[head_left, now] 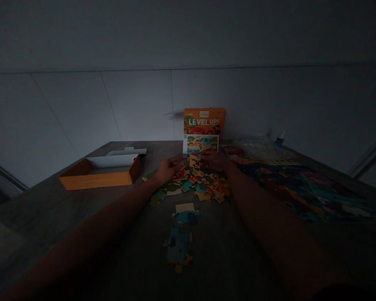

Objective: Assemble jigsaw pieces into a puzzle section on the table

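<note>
The scene is very dark. Both my arms reach forward over a grey table (119, 234). My left hand (168, 168) rests with curled fingers on the far left edge of a heap of loose coloured puzzle pieces (203, 187). My right hand (215, 161) lies on the far side of the same heap, fingers bent down among the pieces. Whether either hand grips a piece is hidden. Nearer to me lies a joined strip of blue pieces (180, 240) with a pale piece (184, 207) at its top.
An orange puzzle box lid (204, 119) leans upright against the wall with a picture card (200, 145) before it. An open orange box tray (100, 174) sits at the left. A finished colourful puzzle (301, 188) and a clear plastic bag (260, 146) lie at the right.
</note>
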